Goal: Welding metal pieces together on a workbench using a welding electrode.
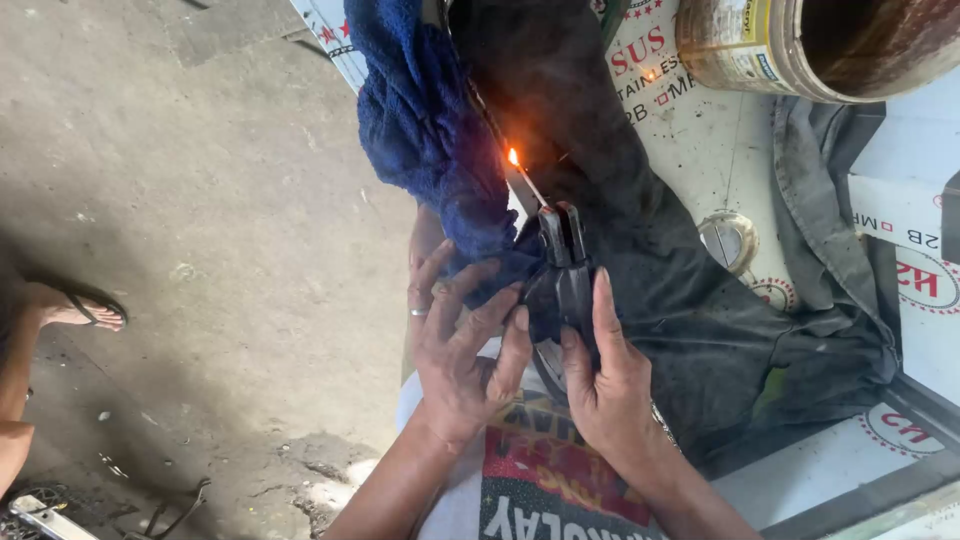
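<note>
We count one dark cloth (680,300) across the bench, one blue towel (420,120), one rusty can (800,40) cut off above. Our left hand (465,350) and right hand (605,385) together clamp one black electrode holder (562,275), mid-frame; its rod tip glows, partly hidden.

The towel (425,110) is deep blue, and the cloth (640,230) beside it is black, dusted with grey. The clamp (562,270) is black, and the spark (513,157) at the rod's tip glows orange with a yellow-white heart. The ring (418,312) on the left hand (462,350) is silver. The board (720,140) is white with red print and round red marks. The bucket (800,45) is rusty brown with a yellow and blue label. The floor (200,200) is dull grey
</note>
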